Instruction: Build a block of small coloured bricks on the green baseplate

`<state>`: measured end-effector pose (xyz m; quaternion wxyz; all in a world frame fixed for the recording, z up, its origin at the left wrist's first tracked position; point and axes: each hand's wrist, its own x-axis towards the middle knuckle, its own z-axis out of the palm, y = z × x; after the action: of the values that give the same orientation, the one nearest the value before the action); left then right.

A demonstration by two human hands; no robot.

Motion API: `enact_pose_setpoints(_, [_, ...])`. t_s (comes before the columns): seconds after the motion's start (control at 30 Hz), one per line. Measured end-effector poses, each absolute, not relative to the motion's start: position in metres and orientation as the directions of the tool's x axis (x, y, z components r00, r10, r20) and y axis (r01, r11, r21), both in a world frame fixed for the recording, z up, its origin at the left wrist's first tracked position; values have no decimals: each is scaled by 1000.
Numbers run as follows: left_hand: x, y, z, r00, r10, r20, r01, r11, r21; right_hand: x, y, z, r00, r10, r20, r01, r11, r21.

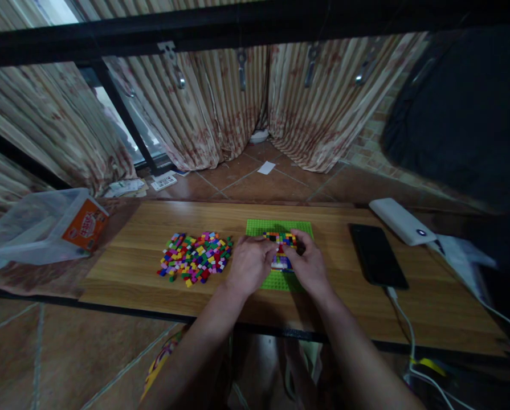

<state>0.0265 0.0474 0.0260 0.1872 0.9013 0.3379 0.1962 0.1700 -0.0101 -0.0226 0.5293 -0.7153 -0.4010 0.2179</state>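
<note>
A green studded baseplate (261,226) lies flat in the middle of a low wooden table (143,273). A small patch of colourful bricks (281,238) is built on it. My left hand (249,263) and my right hand (306,263) both rest on the plate, fingertips pressed together on the built bricks. The fingers hide what is between them. A loose pile of small multicoloured bricks (195,257) lies to the left of my left hand.
A black phone (378,253) with a white cable lies right of the plate, and a white power bank (402,221) sits behind it. A clear plastic box (32,225) holding an orange packet stands at the far left. Curtains hang behind; tiled floor surrounds the table.
</note>
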Motion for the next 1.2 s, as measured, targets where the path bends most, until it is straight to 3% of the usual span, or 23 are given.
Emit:
enact_pose_setpoints(0.63, [34,44,31,634,746,204,613,-646,455,171,-12,-20,560,818,132,378,-110,-919])
enact_pose_setpoints(1.2, [36,45,31,636,740,218,618,-658,430,169,-12,-24,560,817,138,394,-116,-912])
